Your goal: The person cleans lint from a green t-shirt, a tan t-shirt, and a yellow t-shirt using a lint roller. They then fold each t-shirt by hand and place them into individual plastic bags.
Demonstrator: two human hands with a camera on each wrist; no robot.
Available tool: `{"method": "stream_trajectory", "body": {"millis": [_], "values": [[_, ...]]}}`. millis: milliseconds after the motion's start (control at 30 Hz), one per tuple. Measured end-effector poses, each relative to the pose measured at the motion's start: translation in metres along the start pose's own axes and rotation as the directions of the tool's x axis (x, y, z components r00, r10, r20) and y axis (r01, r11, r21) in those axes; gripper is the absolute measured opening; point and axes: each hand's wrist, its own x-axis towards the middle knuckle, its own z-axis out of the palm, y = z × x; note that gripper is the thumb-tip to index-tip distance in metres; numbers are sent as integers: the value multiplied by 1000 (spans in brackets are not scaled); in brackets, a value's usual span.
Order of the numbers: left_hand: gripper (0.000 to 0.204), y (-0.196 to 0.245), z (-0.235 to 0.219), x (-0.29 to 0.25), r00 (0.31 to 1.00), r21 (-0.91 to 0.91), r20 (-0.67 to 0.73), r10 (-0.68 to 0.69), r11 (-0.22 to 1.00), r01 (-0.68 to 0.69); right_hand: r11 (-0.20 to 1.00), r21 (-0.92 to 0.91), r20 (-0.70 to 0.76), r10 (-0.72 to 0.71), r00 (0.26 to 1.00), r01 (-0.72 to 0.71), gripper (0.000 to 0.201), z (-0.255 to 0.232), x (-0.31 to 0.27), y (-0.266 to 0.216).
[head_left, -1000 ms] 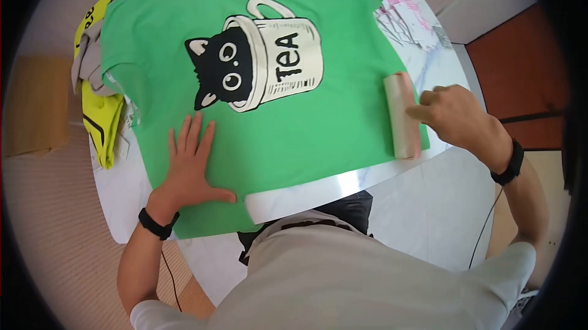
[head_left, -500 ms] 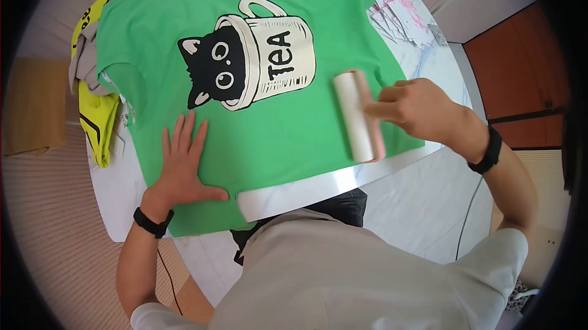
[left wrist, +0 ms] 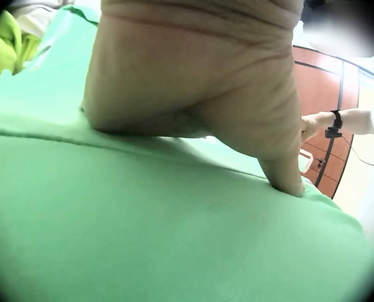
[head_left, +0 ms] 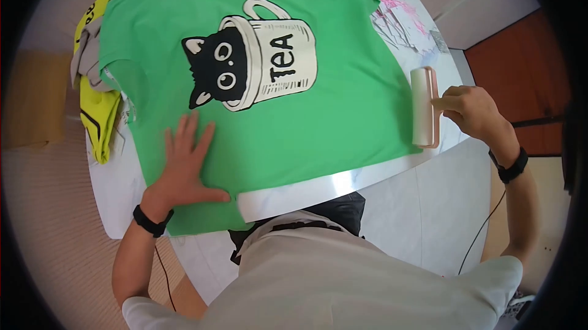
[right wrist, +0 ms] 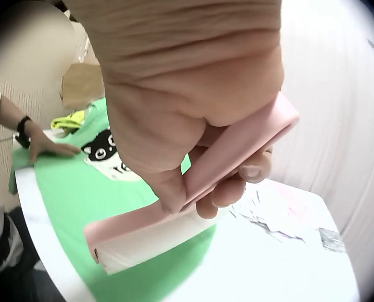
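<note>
A green T-shirt [head_left: 331, 128] printed with a black cat in a "TEA" mug lies spread on a white marbled table [head_left: 288, 196]. My left hand [head_left: 187, 168] rests on its lower part, fingers and thumb spread apart. In the left wrist view the thumb [left wrist: 284, 176] meets the green cloth. My right hand [head_left: 474, 109] grips the pink handle of a lint roller [head_left: 421, 109], whose white roll is over the shirt's right edge. The right wrist view shows the fingers curled round that pink handle [right wrist: 237, 148].
Yellow clothing [head_left: 100, 119] and a grey-brown garment [head_left: 90, 60] lie at the table's left edge. Paper tags with pink strings [head_left: 401, 21] are heaped at the back right. A cardboard box [head_left: 37, 100] stands to the left.
The lint roller first swept left over the shirt, then back right to the shirt's edge in my right hand. My left hand has stayed in place on the cloth.
</note>
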Motion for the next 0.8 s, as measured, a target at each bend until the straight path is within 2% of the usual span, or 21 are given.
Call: {"method": "stream_trajectory", "body": {"millis": [67, 167, 200, 267, 333, 367, 433, 533, 600, 700, 800], "values": [[133, 13, 3, 2, 997, -27, -10, 83, 996, -83, 997, 79, -67, 28, 997, -23, 30, -14, 20, -20], [120, 48, 9, 13, 978, -79, 4, 210, 975, -209, 962, 268, -140, -9, 990, 47, 38, -23, 50, -51], [118, 59, 9, 18, 973, -94, 16, 231, 969, -228, 898, 415, -249, -41, 968, 145, 43, -9, 60, -56], [115, 65, 14, 22, 975, -72, -10, 224, 972, -224, 722, 685, -246, 100, 964, 99, 58, 23, 76, -75], [115, 59, 27, 24, 981, 5, -86, 172, 985, -172, 588, 807, -126, 244, 962, -43, 67, 46, 83, -91], [115, 56, 26, 23, 989, 14, -96, 108, 994, -108, 519, 855, -166, 275, 947, -1, 62, 67, 89, -93], [116, 49, 26, 17, 993, 32, -115, -13, 999, 17, 366, 927, -224, 352, 909, 87, 54, 111, 96, -89], [117, 45, 22, 10, 995, 18, -90, -47, 999, 48, 283, 959, -97, 412, 906, -26, 44, 138, 86, -74], [117, 50, 23, 10, 996, 15, -80, -48, 999, 49, 212, 977, -64, 466, 883, -41, 37, 142, 75, -73], [118, 58, 28, 8, 995, -7, -90, -43, 999, 43, 213, 975, -37, 451, 892, -67, 28, 138, 69, -73], [117, 64, 20, 10, 998, -42, -55, -37, 999, 35, 228, 972, -37, 410, 911, -63, 30, 133, 70, -70]]}}
